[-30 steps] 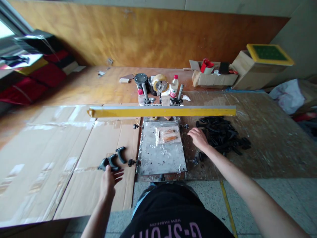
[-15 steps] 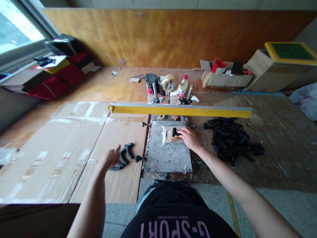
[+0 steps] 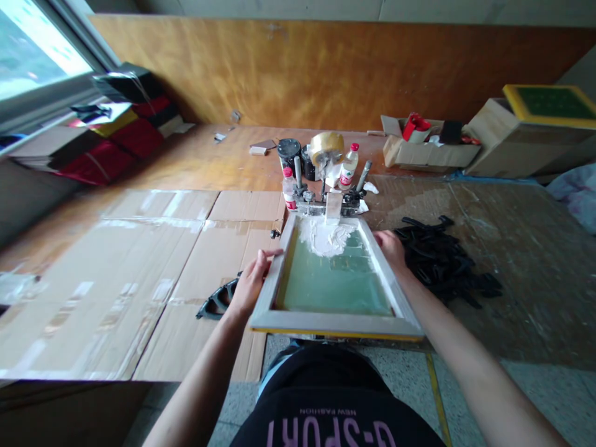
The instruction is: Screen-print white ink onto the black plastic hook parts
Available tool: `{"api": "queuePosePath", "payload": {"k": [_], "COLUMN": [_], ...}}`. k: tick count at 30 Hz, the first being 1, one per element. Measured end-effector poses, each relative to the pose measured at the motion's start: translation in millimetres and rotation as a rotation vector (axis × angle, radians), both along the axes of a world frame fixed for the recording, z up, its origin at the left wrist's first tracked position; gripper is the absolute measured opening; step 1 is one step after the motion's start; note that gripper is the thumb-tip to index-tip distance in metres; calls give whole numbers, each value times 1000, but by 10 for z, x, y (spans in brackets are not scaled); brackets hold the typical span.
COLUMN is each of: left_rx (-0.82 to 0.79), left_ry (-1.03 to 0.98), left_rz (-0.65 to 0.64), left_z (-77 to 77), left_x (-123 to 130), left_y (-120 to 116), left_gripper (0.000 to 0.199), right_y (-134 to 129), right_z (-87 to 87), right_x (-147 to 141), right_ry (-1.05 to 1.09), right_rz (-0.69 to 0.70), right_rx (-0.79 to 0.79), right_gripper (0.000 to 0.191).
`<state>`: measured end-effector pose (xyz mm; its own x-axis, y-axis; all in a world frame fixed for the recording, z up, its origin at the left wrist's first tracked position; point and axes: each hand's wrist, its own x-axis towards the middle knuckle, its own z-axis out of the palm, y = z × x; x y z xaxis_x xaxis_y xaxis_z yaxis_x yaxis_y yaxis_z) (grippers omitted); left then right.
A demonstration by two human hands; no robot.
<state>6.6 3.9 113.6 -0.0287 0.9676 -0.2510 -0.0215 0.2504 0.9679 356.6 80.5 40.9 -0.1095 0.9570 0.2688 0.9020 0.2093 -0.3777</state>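
A screen frame (image 3: 335,324) lies at the middle of the near edge of the surface (image 3: 526,248), its near rail covering that edge. Its green mesh (image 3: 333,285) bears a patch of white paste (image 3: 328,239) toward the far rail, where a pale block (image 3: 333,206) stands. The left hand (image 3: 252,282) is at the frame's left rail, half curled, with one finger stretched out to touch it. The right hand (image 3: 391,248) is at the right rail, fingers bent against it. Whether either hand closes around the rail from below cannot be told.

Right of the frame, inward from the near edge, sits a heap of black parts (image 3: 440,264), just beside the right hand. Dark curved pieces (image 3: 216,303) lie beside the left hand on cardboard (image 3: 153,261) covering the left part of the surface. Toward the far edge, beyond the frame, stand two red-capped bottles (image 3: 349,169), a black tub (image 3: 289,154) and a tape roll (image 3: 327,148).
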Motion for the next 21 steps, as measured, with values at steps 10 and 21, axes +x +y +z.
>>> {"api": "queuePosePath", "payload": {"k": [10, 21], "left_rx": [-153, -159], "left_ry": [99, 49], "left_rz": [19, 55], "left_z": [-971, -982], "left_x": [15, -7], "left_y": [-156, -177], "left_gripper": [70, 62], "right_y": [610, 16], "right_z": [333, 345], "right_x": [-915, -804], "right_ry": [-153, -128], "right_rz": [247, 750], "right_rx": [-4, -8], "right_gripper": [19, 15]}}
